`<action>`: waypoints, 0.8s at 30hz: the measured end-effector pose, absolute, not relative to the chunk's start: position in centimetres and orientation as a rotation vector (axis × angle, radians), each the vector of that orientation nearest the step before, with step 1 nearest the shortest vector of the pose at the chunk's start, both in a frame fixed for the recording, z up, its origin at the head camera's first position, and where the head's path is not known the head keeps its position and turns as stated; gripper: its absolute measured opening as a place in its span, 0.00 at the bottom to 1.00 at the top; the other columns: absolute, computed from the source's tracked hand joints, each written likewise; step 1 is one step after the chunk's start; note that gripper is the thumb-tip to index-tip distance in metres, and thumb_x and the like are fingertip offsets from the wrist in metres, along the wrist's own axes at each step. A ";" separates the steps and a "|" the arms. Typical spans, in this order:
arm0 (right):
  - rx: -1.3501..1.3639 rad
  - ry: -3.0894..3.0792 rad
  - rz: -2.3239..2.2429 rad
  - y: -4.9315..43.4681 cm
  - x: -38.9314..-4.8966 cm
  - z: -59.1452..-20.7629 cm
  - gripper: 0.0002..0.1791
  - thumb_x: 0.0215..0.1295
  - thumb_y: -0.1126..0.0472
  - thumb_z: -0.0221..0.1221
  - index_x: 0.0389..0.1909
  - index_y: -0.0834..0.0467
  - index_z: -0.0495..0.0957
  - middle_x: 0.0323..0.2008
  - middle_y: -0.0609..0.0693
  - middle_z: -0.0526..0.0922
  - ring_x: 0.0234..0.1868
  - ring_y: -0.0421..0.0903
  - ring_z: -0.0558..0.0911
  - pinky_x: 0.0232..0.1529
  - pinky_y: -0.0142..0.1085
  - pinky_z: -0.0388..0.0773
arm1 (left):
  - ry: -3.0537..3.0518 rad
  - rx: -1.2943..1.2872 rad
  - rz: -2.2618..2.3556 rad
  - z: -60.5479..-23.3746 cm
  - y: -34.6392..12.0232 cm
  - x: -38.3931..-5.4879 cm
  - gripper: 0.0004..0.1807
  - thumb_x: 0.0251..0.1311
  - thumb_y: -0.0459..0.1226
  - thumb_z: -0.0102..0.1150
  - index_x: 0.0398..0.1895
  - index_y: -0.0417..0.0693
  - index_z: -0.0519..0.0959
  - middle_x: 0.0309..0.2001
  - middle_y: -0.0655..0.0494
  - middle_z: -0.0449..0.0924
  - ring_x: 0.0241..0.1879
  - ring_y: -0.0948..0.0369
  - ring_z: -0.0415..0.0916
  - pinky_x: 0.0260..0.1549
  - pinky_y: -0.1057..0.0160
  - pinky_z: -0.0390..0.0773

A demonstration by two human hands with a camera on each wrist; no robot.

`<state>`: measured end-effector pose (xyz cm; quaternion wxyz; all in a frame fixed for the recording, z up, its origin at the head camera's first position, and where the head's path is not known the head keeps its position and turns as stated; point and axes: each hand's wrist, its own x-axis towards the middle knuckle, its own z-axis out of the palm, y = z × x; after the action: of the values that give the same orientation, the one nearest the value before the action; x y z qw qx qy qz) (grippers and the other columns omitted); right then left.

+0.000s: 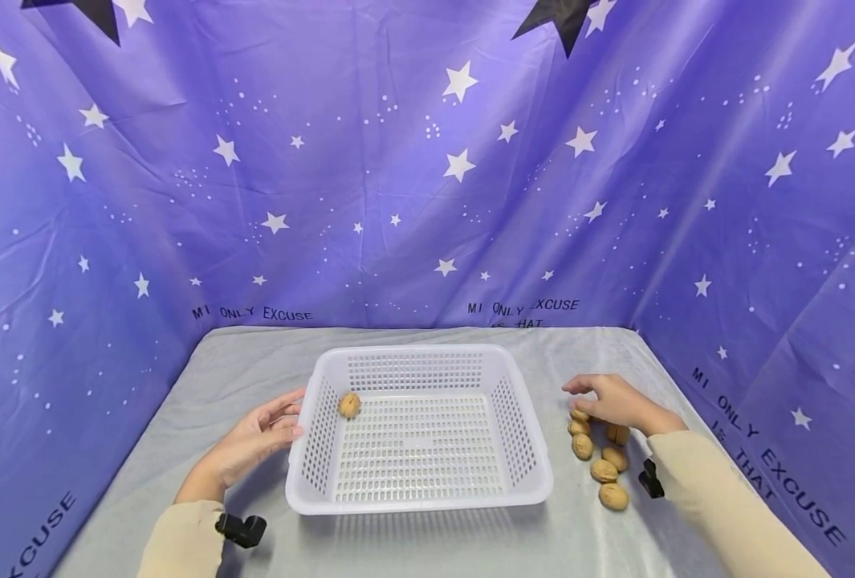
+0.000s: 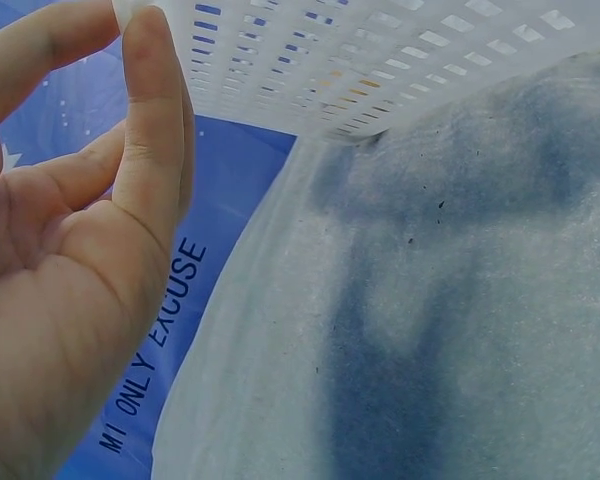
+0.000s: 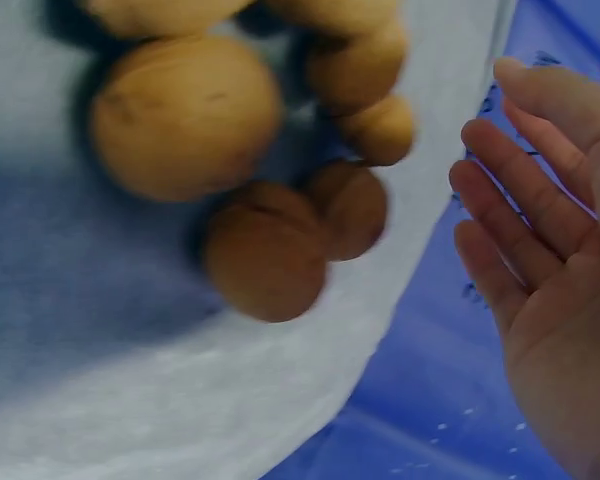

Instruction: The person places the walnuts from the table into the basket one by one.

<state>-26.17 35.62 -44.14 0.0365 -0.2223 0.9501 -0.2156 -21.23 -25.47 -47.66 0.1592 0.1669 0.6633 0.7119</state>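
A person's right hand (image 1: 611, 399) hangs over the far end of a cluster of loose walnuts (image 1: 604, 470) on a grey-covered worktop (image 1: 579, 538), its fingers parted and slightly bent, nothing in its grasp in the right wrist view. Whether it touches the far walnuts cannot be told. The next move appears to turn on that closeness: the walnuts lie beneath the hand and away from it toward the person's side, trailing in a loose double line whose length runs from far to near, just beside the right wall of a white plastic basket (image 1: 420, 508).

Across the frame, the left hand (image 1: 257, 440) rests relaxed fingertips and thumb against the basket's left rim, open and not wrapped round it, with the whole basket between it and the cluster. The right hand is plainly the nearer of the two. The basket stands upright, its long axis running from left to right before the person.

The count: one basket, two hands, seven walnuts visible outside, with more possibly hidden under the right hand, and a lone walnut (image 1: 349, 405) inside, near the left wall toward the far corner. Two black wrist devices (image 1: 242, 530) show at the sleeves.
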 end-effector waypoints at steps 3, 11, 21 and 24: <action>-0.627 2.890 -0.650 36.2 -26.1 -45.0 0.17 0.67 0.59 0.64 0.53 0.64 0.82 0.47 0.58 0.86 0.51 0.60 0.82 0.53 0.57 0.78 | 1.895 0.476 2.039 -47.6 -25.4 -21.2 0.39 0.67 0.22 0.54 0.77 0.31 0.49 0.64 0.33 0.65 0.54 0.56 0.79 0.54 0.55 0.80; -0.621 2.870 -0.651 37.4 -26.1 -46.5 0.16 0.68 0.59 0.64 0.52 0.62 0.84 0.41 0.49 0.87 0.41 0.45 0.83 0.44 0.44 0.81 | 1.875 0.504 2.048 -47.6 -25.4 -21.1 0.39 0.67 0.23 0.53 0.77 0.30 0.47 0.64 0.31 0.64 0.54 0.56 0.79 0.52 0.56 0.80; -0.573 2.881 -0.651 37.4 -26.1 -46.5 0.17 0.68 0.55 0.64 0.52 0.62 0.84 0.42 0.50 0.87 0.43 0.47 0.83 0.45 0.47 0.81 | 1.890 0.492 2.029 -47.8 -25.6 -21.3 0.39 0.67 0.23 0.54 0.77 0.31 0.48 0.63 0.34 0.66 0.55 0.53 0.78 0.53 0.54 0.80; -0.563 2.889 -0.651 37.2 -26.2 -46.0 0.18 0.69 0.55 0.63 0.53 0.62 0.83 0.43 0.51 0.86 0.43 0.48 0.83 0.45 0.47 0.81 | 1.897 0.483 2.029 -47.8 -25.6 -21.3 0.39 0.67 0.23 0.54 0.77 0.32 0.49 0.63 0.36 0.67 0.55 0.54 0.78 0.52 0.55 0.80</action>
<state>-26.20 37.18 -45.96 0.0634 -0.1862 0.9565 -0.2155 -21.33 -25.55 -47.81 0.1604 0.1690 0.6641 0.7105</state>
